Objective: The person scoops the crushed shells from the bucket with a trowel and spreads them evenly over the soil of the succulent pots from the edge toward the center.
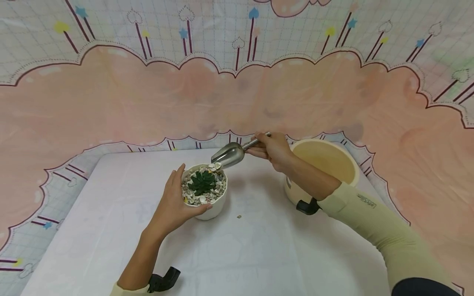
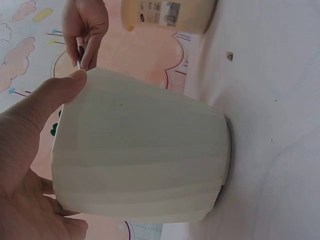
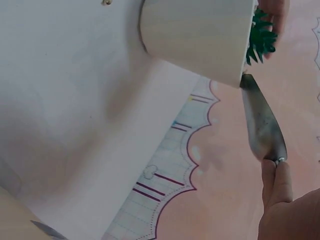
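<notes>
A white pot (image 1: 212,211) stands on the white tabletop, holding a green succulent (image 1: 202,182) ringed by pale pebbles (image 1: 190,197). My left hand (image 1: 173,207) grips the pot from its left side, thumb at the near rim and fingers round the far side. In the left wrist view the pot's ribbed wall (image 2: 145,150) fills the middle. My right hand (image 1: 274,151) holds a metal scoop (image 1: 229,155) by its handle. The scoop's tip is at the pot's far right rim, beside some pale pebbles. In the right wrist view, that scoop (image 3: 264,122) slants to the rim near the succulent (image 3: 261,37).
A large cream bucket (image 1: 353,170) stands on the right of the table, partly behind my right forearm. One small pebble (image 1: 239,216) lies on the tabletop (image 1: 259,255) right of the pot. A pink patterned cloth (image 1: 222,98) covers the background.
</notes>
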A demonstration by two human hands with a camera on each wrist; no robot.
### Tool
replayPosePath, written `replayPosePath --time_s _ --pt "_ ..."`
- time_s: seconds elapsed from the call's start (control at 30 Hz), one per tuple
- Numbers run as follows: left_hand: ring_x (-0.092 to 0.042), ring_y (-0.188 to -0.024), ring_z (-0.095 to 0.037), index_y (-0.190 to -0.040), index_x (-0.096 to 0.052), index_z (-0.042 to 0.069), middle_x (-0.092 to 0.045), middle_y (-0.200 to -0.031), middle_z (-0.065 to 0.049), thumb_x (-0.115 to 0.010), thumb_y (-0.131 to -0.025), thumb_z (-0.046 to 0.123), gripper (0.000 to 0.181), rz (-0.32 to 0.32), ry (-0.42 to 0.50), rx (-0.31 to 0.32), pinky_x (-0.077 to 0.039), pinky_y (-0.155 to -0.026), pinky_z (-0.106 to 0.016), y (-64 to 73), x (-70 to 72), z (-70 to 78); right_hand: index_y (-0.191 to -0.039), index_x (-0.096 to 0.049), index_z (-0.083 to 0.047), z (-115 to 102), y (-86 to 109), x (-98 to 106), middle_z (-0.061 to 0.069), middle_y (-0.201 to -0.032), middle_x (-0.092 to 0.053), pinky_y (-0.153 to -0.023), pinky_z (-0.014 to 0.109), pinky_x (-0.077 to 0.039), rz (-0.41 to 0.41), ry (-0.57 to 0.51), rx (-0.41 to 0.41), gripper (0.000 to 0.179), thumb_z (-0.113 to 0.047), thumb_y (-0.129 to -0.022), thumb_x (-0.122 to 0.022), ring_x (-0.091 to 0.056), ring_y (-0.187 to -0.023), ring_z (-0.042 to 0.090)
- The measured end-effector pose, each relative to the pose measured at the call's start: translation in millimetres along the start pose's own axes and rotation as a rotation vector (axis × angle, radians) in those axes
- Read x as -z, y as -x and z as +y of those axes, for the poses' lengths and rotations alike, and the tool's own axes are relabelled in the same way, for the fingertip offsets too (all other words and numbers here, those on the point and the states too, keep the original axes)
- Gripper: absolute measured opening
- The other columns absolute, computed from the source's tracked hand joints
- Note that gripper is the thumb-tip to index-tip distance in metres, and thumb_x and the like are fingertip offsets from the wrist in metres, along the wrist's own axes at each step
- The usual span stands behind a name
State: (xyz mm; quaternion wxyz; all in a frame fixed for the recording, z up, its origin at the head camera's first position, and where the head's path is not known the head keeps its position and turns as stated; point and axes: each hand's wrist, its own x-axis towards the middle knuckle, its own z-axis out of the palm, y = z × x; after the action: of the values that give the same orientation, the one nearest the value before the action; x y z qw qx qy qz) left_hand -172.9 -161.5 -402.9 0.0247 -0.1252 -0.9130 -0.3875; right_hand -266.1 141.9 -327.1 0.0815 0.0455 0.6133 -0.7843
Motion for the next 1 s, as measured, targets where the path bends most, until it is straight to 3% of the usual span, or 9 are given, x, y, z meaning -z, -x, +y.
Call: replayPosePath --time_s 0.4,0.73,1.0 --pt "-0.009 -0.156 -0.051 -0.169 -0.009 0.005 -0.012 -0.169 -0.032 -0.095 -0.077 0.043 0.131 -0.004 0.011 0.002 -0.026 -0.115 -0.074 1.1 0.5 2.7 -0.116 -0.060 0.012 -6 18.3 19 0.017 -0.089 -0.075 -0.081 0.033 -0.062 0.019 0.031 -0.014 0.031 -0.018 -0.112 -0.053 -0.079 -0.081 0.024" --pt "-0.010 -0.156 -0.052 -0.168 -0.010 0.003 -0.013 -0.168 -0.033 -0.095 -0.076 0.042 0.131 -0.008 0.007 0.013 -0.026 -0.114 -0.074 2.9 0.2 2.2 -0.127 -0.054 0.016 -8 34.5 27 0.014 -0.090 -0.076 -0.082 0.034 -0.061 0.012 0.037 -0.034 0.035 -0.015 -0.113 -0.050 -0.079 -0.083 0.022" --pt "-0.006 -0.158 -0.047 -0.167 -0.008 -0.003 -0.010 -0.170 -0.030 -0.094 -0.077 0.044 0.133 -0.020 0.010 0.015 -0.023 -0.117 -0.072 3.3 0.7 -0.7 -0.116 -0.058 0.012 -9 47.6 35 0.014 -0.092 -0.076 -0.084 0.034 -0.061 -0.018 0.051 -0.005 0.026 -0.013 -0.114 -0.048 -0.079 -0.085 0.022"
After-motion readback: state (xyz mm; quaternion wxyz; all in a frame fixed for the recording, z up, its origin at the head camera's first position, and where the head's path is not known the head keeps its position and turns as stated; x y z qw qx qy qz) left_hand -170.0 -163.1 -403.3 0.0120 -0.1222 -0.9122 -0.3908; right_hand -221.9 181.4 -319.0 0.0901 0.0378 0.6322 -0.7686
